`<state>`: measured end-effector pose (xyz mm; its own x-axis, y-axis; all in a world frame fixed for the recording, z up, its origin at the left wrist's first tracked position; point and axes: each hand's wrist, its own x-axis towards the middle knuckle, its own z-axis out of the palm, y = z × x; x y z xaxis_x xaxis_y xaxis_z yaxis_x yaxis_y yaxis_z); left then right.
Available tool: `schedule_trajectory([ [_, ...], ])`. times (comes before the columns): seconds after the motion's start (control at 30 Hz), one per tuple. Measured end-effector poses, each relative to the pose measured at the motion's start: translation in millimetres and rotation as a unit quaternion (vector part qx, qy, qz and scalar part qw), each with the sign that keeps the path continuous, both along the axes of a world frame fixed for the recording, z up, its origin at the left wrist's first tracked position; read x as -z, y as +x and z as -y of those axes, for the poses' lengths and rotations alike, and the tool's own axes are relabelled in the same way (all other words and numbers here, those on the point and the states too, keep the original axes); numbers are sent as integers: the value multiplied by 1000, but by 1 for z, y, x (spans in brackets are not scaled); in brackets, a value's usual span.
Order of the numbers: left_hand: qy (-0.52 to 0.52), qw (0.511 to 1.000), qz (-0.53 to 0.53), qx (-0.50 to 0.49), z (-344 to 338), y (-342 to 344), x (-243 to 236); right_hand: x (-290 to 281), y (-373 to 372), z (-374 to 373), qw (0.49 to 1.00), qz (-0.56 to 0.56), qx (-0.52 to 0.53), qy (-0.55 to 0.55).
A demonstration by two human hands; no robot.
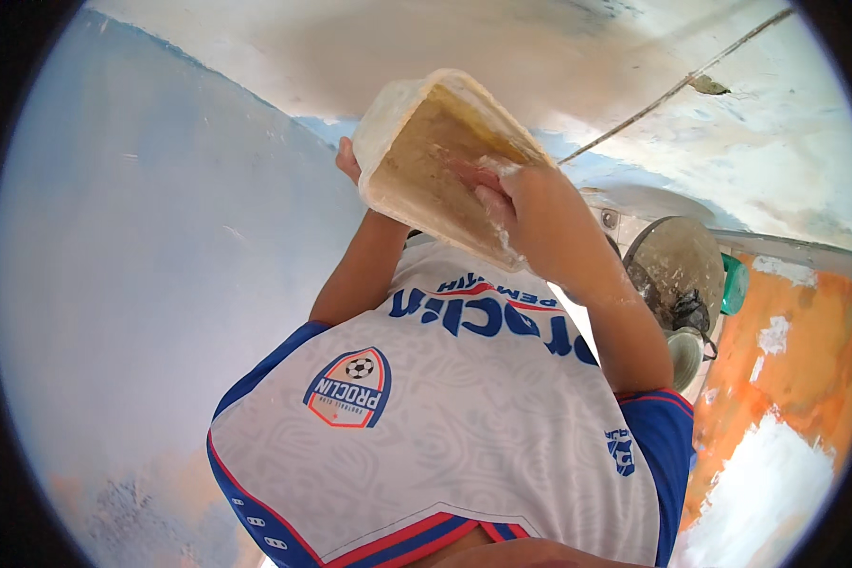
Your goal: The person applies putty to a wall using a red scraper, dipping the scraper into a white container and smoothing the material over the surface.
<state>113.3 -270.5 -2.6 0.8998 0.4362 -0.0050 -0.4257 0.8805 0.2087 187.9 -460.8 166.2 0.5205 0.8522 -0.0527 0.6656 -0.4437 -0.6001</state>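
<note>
A rectangular plastic tub [383, 128], off-white and smeared inside with yellowish-brown residue, is held up tilted in front of my chest. My left hand [347, 159] grips its left side from beneath; only a few fingertips show, and the tub hides the rest. Inside the tub is my right hand [532, 204], its fingers curled and dabbed with white paste. What those fingers hold, if anything, I cannot make out.
On the left stands a blue-grey wall [161, 237]. A thin cord or crack [677, 87] crosses the stained pale surface above. To the right are a round dirty lid-like object [677, 251], a black plastic bag [693, 310], a green container [734, 284] and an orange patchy wall [776, 379].
</note>
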Motion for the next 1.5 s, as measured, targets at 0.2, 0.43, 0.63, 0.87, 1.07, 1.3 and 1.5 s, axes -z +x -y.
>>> schedule_trajectory([
  [0.2,33,992,-92,-82,59,17,2,-1,12,39,994,110,-13,13],
  [0.43,7,993,-54,-109,134,29,23,29,32,77,995,89,-45,-19],
  [0.63,-32,990,-46,-131,178,35,38,44,30,85,992,95,-37,-74],
  [0.87,-78,988,-48,-124,193,29,60,45,41,80,992,67,-59,-87],
  [1.07,-65,996,-10,-58,194,29,72,66,40,82,990,75,-88,-83],
  [1.3,-96,991,-72,-54,183,32,58,75,41,70,993,87,-59,-58],
  [1.5,-127,988,-66,-60,149,20,51,50,28,39,989,41,-53,-136],
])
